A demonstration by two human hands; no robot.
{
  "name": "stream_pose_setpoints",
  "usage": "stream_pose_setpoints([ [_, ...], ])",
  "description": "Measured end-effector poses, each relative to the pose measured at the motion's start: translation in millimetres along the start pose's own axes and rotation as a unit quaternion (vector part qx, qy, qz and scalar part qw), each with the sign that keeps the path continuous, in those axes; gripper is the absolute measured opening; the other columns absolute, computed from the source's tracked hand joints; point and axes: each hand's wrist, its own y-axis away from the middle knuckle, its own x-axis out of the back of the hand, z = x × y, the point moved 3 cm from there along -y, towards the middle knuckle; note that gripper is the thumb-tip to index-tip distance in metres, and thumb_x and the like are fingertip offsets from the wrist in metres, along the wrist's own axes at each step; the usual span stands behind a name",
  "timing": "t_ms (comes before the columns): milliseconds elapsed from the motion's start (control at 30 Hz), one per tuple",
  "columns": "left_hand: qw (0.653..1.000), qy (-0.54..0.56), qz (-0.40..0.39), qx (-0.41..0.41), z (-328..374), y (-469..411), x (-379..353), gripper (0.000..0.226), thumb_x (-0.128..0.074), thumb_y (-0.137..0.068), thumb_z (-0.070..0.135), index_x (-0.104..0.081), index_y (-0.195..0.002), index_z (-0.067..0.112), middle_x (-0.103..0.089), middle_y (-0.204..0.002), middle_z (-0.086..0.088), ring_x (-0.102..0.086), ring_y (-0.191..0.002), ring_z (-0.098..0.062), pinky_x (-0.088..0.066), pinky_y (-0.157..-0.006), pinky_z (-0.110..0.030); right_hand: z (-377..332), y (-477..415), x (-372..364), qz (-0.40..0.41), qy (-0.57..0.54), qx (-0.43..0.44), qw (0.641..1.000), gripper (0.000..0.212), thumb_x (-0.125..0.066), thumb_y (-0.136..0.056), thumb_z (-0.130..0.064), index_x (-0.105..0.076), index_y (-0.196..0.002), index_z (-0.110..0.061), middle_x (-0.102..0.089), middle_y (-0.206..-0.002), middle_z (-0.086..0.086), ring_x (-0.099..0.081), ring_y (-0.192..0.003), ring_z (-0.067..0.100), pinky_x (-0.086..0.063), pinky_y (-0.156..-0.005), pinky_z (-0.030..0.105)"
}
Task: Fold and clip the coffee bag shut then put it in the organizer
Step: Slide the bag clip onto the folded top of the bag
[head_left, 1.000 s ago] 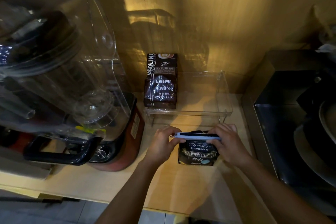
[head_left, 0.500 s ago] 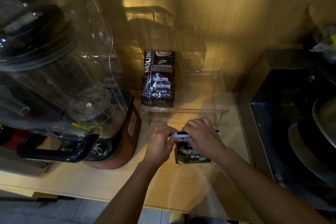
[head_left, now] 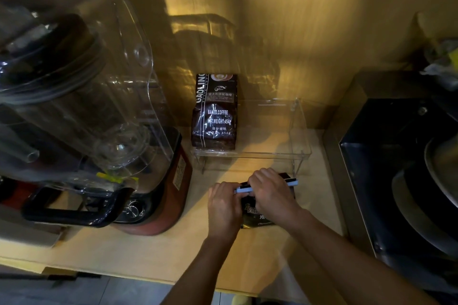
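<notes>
Two hands (head_left: 247, 199) on dim wooden counter (head_left: 158, 250), yellow wall (head_left: 322, 20) behind

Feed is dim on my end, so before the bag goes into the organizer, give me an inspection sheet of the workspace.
Surface: wooden counter, bare in front.
Job's things: small coffee bag on the counter; pale clip across its folded top; clear organizer behind, right part free.
Clutter: larger coffee bag upright in the organizer's left part; blender at left.
Grips: left hand at the clip's left end; right hand over the clip.
Cables: nothing seen.
Surroundings: wooden wall; dark sink at right.
</notes>
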Motion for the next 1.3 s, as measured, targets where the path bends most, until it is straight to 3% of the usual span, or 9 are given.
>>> stream_pose_setpoints([
  [200, 0.999, 0.039, -0.001, -0.008, -3, -4, 1, 0.004, -0.063, -0.079, 0.009, -0.064, -0.082, 0.006, -0.066, -0.075, -0.010, -0.052, -0.071, -0.019, -0.032, -0.065, -0.018, 5, 2, -3, 0.018, -0.025, 0.005, 1.000, 0.020, -0.076, -0.055, -0.001, -0.059, -0.065, -0.004, -0.061, -0.061, 0.010, -0.057, -0.058, 0.024, -0.051, -0.056, 0.030],
  [333, 0.993, 0.080, -0.081, -0.003, -15, -12, 6, 0.008, -0.067, -0.080, 0.015, -0.064, -0.084, 0.009, -0.060, -0.081, 0.000, -0.052, -0.077, -0.018, -0.036, -0.070, -0.021, 25, -2, -5, -0.048, -0.076, 0.021, 0.996, 0.018, -0.065, -0.080, -0.020, -0.061, -0.092, -0.008, -0.063, -0.091, 0.008, -0.053, -0.088, 0.023, -0.039, -0.081, 0.034],
  [433, 0.987, 0.118, -0.103, 0.046, -22, -14, 8, 0.010, -0.068, -0.079, 0.017, -0.063, -0.086, 0.011, -0.060, -0.086, 0.000, -0.054, -0.084, -0.018, -0.041, -0.075, -0.029, 43, -1, -2, -0.055, -0.129, -0.042, 0.989, 0.029, -0.063, -0.079, -0.033, -0.057, -0.103, -0.018, -0.060, -0.106, -0.002, -0.046, -0.101, 0.017, -0.028, -0.085, 0.029],
  [533, 0.975, 0.168, -0.113, 0.096, -27, -14, 7, 0.012, -0.069, -0.078, 0.017, -0.062, -0.088, 0.017, -0.059, -0.092, 0.001, -0.055, -0.088, -0.013, -0.042, -0.073, -0.013, 62, 4, 1, -0.063, -0.179, -0.119, 0.975, 0.030, -0.066, -0.076, -0.035, -0.057, -0.103, -0.024, -0.058, -0.109, -0.006, -0.044, -0.105, 0.018, -0.036, -0.089, 0.035],
  [633, 0.951, 0.244, -0.118, 0.150, -29, -11, 1, 0.022, -0.068, -0.078, 0.013, -0.060, -0.093, 0.027, -0.059, -0.099, -0.002, -0.058, -0.086, -0.014, -0.048, -0.071, -0.020, 75, 15, -1, -0.052, -0.219, -0.166, 0.960, 0.028, -0.066, -0.078, -0.029, -0.057, -0.103, -0.022, -0.054, -0.110, -0.008, -0.046, -0.106, 0.015, -0.039, -0.088, 0.033],
  [900, 0.886, 0.392, -0.085, 0.235, -28, -1, -15, 0.029, -0.066, -0.077, 0.002, -0.051, -0.092, 0.022, -0.061, -0.077, -0.001, -0.062, -0.063, 0.001, -0.052, -0.054, -0.015, 67, 43, -23, 0.050, -0.414, -0.362, 0.834, 0.050, -0.067, -0.079, -0.018, -0.042, -0.122, -0.016, -0.043, -0.124, 0.003, -0.049, -0.109, 0.022, -0.050, -0.090, 0.049],
  [1100, 0.898, 0.365, -0.009, 0.246, -28, 6, -24, 0.025, -0.067, -0.077, 0.001, -0.049, -0.088, 0.016, -0.058, -0.073, 0.001, -0.059, -0.059, 0.007, -0.048, -0.051, -0.009, 58, 58, -34, 0.118, -0.479, -0.442, 0.750, 0.032, -0.069, -0.077, -0.015, -0.048, -0.101, -0.015, -0.057, -0.093, -0.001, -0.058, -0.088, 0.017, -0.051, -0.073, 0.032],
  [1233, 0.906, 0.349, -0.054, 0.233, -34, 12, -30, 0.025, -0.065, -0.078, 0.004, -0.051, -0.061, 0.015, -0.055, -0.065, 0.002, -0.054, -0.057, 0.003, -0.046, -0.049, -0.011, 53, 68, -40, 0.094, -0.496, -0.414, 0.758, 0.003, -0.052, -0.090, -0.017, -0.051, -0.091, -0.014, -0.061, -0.094, 0.009, -0.061, -0.087, 0.022, -0.054, -0.069, 0.037],
  [1300, 0.903, 0.351, -0.065, 0.238, -39, 17, -32, 0.032, -0.065, -0.078, 0.003, -0.052, -0.054, 0.020, -0.057, -0.060, 0.006, -0.054, -0.057, 0.001, -0.045, -0.050, -0.011, 53, 71, -41, 0.091, -0.507, -0.414, 0.751, 0.006, -0.047, -0.092, -0.016, -0.051, -0.087, -0.016, -0.062, -0.094, 0.010, -0.061, -0.088, 0.023, -0.055, -0.069, 0.037],
])
